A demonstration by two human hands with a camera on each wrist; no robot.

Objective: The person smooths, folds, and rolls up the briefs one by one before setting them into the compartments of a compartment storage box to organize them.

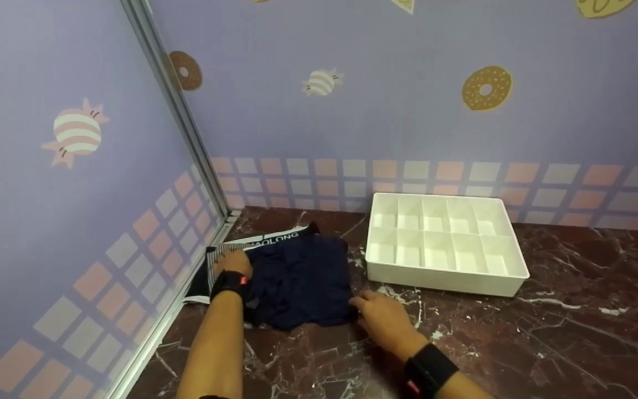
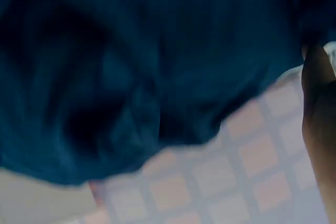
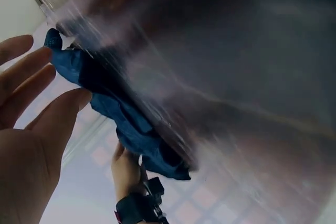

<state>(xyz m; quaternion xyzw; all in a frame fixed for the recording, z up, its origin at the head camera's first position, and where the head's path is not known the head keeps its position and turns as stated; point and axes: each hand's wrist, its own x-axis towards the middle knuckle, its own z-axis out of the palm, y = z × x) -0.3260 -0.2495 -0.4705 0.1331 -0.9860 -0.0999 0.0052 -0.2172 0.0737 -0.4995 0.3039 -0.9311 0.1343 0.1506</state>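
A navy-blue pair of underpants (image 1: 302, 277) lies spread and slightly wrinkled on the dark marbled table, over other garments. Behind it shows a black waistband (image 1: 274, 238) with white lettering. My left hand (image 1: 233, 263) rests at the navy cloth's left side, over grey-striped fabric (image 1: 214, 260); its fingertips are largely hidden, and I cannot tell whether they pinch the cloth. In the left wrist view its thumb (image 2: 317, 87) points straight at the fabric. My right hand (image 1: 382, 316) is at the lower right corner of the underpants, thumb and extended fingers (image 3: 26, 77) apart at the cloth's edge.
A white divided box (image 1: 446, 280) with two rows of compartments stands to the right, near the patterned back wall (image 1: 396, 127). On the left, a side wall (image 1: 75, 221) with a metal corner strip (image 1: 186, 122) rises close to the garments. Marbled tabletop (image 1: 585, 332) extends to the right.
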